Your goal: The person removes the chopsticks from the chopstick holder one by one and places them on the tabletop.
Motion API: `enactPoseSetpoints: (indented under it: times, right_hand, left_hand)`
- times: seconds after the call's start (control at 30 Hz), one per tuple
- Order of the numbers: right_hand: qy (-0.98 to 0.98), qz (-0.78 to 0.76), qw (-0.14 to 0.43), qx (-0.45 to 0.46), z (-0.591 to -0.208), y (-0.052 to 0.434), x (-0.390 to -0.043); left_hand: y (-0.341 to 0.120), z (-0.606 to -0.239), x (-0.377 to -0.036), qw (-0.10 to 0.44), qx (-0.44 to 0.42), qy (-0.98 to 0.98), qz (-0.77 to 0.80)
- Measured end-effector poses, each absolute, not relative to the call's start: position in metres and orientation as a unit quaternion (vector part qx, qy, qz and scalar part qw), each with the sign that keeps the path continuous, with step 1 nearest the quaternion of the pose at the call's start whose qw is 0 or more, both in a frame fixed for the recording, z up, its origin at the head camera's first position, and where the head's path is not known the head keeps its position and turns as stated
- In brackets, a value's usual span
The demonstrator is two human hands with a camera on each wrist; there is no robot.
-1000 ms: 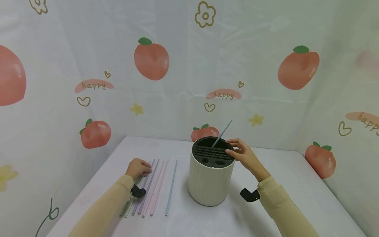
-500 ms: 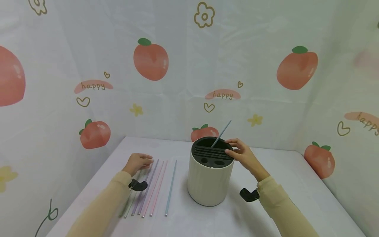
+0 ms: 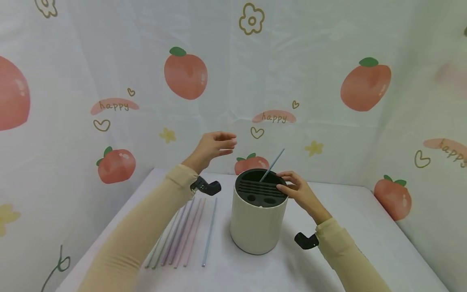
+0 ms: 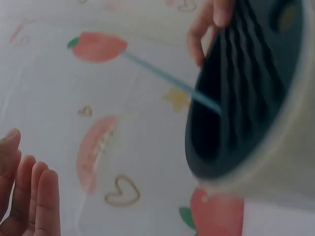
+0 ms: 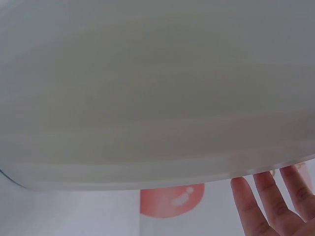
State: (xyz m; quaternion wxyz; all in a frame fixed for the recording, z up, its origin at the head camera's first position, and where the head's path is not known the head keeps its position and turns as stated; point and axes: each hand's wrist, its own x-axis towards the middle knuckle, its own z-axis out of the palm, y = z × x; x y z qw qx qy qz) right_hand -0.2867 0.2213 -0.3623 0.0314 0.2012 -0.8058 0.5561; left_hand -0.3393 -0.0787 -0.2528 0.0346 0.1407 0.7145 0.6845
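A cream ribbed pen holder [image 3: 255, 231] with a black divided top [image 3: 260, 188] stands upright on the table. One thin blue stick [image 3: 273, 163] leans in its large rear compartment. My right hand [image 3: 304, 196] grips the holder's right rim, thumb on top; in the right wrist view, its fingers [image 5: 275, 201] touch the side wall. Up in the air left of the holder is my left hand [image 3: 213, 150], fingers relaxed and holding nothing, also at the edge of the left wrist view. Below it lie several thin straight sticks [image 3: 187, 239] in green, purple and pink, and one separate blue stick [image 3: 209, 235].
A white table [image 3: 313, 267] carries everything. Behind and beside it hangs a white curtain [image 3: 226, 81] printed with peaches and flowers. Each wrist wears a black camera, the left one [image 3: 208, 186] and the right one [image 3: 306, 241].
My left hand has risen from the far ends of the sticks and moved right, up into the air near the holder. The right hand, the holder and the blue stick in it stay put.
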Motion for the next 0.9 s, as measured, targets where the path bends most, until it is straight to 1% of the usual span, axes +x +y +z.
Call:
enactPoseSetpoints:
  times: [0.07,0.17,0.37,0.73,0.9]
  right_hand:
    - [-0.805,0.557,0.031,0.201,-0.362,0.221,-0.287]
    - [-0.802,0.562,0.031,0.202,-0.362,0.221,-0.287]
    - [-0.796,0.570,0.029,0.202,-0.361,0.221,-0.288]
    - [-0.801,0.565,0.025,0.199,-0.361,0.220,-0.289]
    - [-0.801,0.564,0.023,0.198,-0.362,0.222,-0.289]
  left_hand:
    - [-0.059,-0.244,-0.341,0.045,0.156,0.720,0.675]
    - [-0.033,-0.240,-0.345,0.068,0.168,0.736,0.653]
    - [0.003,-0.248,-0.348,0.119,0.178,0.752,0.624]
    - [0.021,-0.262,-0.348,0.162,0.182,0.787,0.568]
    - [0.026,-0.267,-0.351,0.160,0.179,0.814,0.529]
